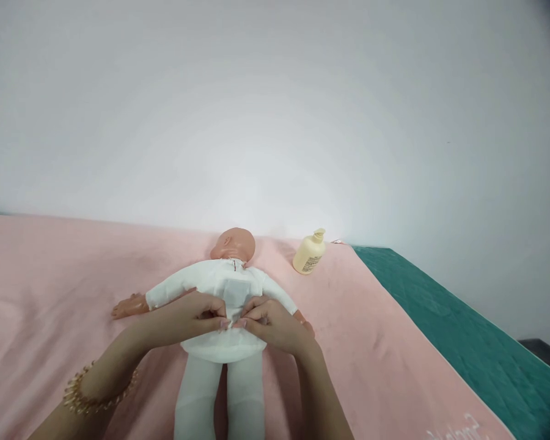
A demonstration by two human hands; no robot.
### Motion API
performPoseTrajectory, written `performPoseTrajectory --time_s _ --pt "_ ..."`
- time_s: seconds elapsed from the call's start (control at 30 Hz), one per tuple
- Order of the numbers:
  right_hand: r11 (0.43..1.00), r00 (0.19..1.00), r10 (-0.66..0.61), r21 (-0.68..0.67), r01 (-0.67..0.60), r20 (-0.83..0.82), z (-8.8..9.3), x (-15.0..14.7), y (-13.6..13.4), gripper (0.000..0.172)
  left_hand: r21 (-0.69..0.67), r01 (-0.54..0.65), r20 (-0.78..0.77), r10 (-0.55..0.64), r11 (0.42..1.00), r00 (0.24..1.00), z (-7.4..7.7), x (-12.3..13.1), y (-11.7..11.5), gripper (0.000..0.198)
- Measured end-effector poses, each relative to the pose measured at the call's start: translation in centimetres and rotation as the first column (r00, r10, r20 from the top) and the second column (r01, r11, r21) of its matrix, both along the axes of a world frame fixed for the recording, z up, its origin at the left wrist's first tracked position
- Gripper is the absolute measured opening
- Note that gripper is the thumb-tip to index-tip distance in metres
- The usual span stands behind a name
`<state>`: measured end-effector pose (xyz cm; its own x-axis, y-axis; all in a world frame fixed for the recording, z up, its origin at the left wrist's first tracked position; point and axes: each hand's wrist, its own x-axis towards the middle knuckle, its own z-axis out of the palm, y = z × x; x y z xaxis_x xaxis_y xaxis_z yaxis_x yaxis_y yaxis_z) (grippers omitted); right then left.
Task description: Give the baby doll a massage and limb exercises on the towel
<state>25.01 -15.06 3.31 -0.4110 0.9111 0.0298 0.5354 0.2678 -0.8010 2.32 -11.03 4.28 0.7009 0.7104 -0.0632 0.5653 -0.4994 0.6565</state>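
A baby doll (224, 284) in white clothing lies face down on a pink blanket (50, 287), head away from me and turned to the left. My left hand (196, 316) and my right hand (271, 324) rest on the doll's lower back. Their fingertips meet at the middle and pinch the white fabric there. The doll's white legs (220, 397) run toward me between my forearms. A beaded bracelet (80, 397) sits on my left wrist.
A cream lotion bottle (309, 252) lies tilted on the blanket just right of the doll's head. The teal mattress (462, 330) shows beyond the blanket's right edge. A plain white wall (275, 110) stands behind the bed.
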Motion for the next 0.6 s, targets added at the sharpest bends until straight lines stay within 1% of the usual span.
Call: performPoseTrajectory --time_s 0.1,0.23,0.33,0.47,0.6 --pt "1.0 1.0 0.003 -0.003 -0.003 0.001 0.09 -0.09 -0.04 0.031 -0.075 0.001 0.004 -0.001 0.997 1.0 0.06 0.18 0.06 0.035" --pt "1.0 0.996 -0.029 -0.001 0.029 -0.08 0.28 -0.03 0.07 0.025 -0.111 -0.052 0.133 0.066 0.993 0.989 0.39 0.22 0.11 0.036" --pt "0.996 0.987 -0.076 0.032 0.081 -0.143 0.19 0.05 0.31 0.023 -0.081 -0.09 0.172 0.103 0.993 0.98 0.44 0.22 0.21 0.036" --pt "0.99 0.976 -0.13 0.04 0.139 -0.176 -0.37 0.06 0.66 0.021 -0.068 -0.102 0.164 0.112 0.992 0.98 0.0 0.35 0.44 0.038" --pt "0.993 0.983 -0.117 0.017 0.121 -0.139 -0.71 0.02 0.66 0.023 -0.058 -0.128 0.138 0.135 0.99 0.981 -0.48 0.55 0.62 0.034"
